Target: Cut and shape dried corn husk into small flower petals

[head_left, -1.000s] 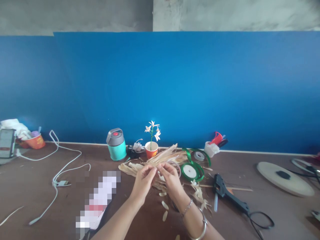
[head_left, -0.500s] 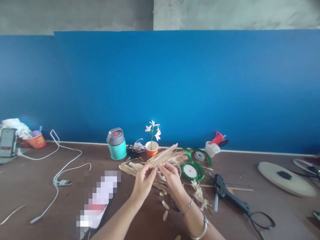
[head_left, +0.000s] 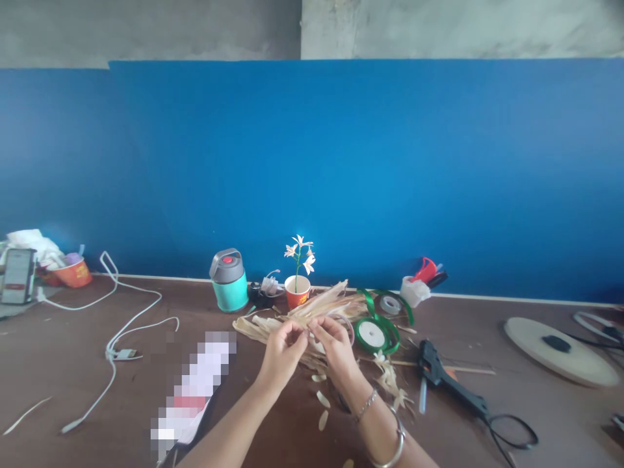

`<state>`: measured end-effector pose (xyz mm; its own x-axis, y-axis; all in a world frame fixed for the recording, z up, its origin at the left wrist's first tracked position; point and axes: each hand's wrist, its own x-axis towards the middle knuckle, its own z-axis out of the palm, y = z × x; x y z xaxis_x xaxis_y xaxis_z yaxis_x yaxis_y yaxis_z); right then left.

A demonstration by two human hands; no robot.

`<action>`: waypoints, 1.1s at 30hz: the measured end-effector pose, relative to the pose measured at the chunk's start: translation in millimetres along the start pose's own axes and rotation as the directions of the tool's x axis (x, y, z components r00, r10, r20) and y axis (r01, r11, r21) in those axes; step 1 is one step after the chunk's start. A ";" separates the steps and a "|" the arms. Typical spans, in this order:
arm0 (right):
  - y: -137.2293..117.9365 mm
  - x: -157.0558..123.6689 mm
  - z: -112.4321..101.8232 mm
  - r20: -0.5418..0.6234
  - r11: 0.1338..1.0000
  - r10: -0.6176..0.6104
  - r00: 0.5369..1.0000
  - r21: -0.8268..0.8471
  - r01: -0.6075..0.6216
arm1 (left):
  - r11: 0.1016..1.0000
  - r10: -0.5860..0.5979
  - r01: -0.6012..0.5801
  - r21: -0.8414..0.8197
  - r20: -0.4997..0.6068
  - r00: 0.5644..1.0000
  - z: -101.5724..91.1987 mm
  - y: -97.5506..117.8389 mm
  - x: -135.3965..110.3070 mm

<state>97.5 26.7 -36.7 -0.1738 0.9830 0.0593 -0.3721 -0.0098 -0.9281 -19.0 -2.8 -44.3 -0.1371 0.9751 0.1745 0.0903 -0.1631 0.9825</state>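
My left hand (head_left: 285,348) and my right hand (head_left: 332,341) meet fingertip to fingertip over the middle of the table, each closed in a pinch. Whatever lies between the fingers is too small to make out. Beneath and behind them spreads a heap of dried corn husks (head_left: 336,300). Loose pale petals (head_left: 322,399) lie just below my right hand, and small husk flowers (head_left: 387,376) rest to its right. Behind the husks a flower with white blooms on a green stem (head_left: 298,257) stands in a red paper cup (head_left: 297,298).
Right of my hands lie a green ribbon spool (head_left: 371,333), a black glue gun (head_left: 453,383) and a round disc (head_left: 560,354). A turquoise food jar (head_left: 229,289) stands at the back. To the left are a blurred-out phone (head_left: 195,396) and a white cable (head_left: 113,338).
Both hands keep almost the same pinched pose, with only a slight shift of the fingertips. The whole view has moved a little; nothing on the table has changed place.
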 end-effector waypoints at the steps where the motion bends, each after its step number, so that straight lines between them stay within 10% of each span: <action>1: -0.9 -0.1 0.2 -0.001 1.000 0.001 1.000 -0.004 -0.001 | 1.000 -0.009 0.009 -0.012 -0.003 1.000 0.1 -0.3 0.1; 33: -2.5 0.8 -2.2 -0.022 1.000 0.004 1.000 0.008 -0.004 | 0.940 -0.196 0.164 -0.298 -0.081 0.977 2.4 11.6 -1.7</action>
<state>100.2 27.9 -35.1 -0.1547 0.9868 0.0476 -0.3791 -0.0148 -0.9253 -15.4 -6.0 -33.3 -0.2313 0.9727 -0.0171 -0.2320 -0.0381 0.9720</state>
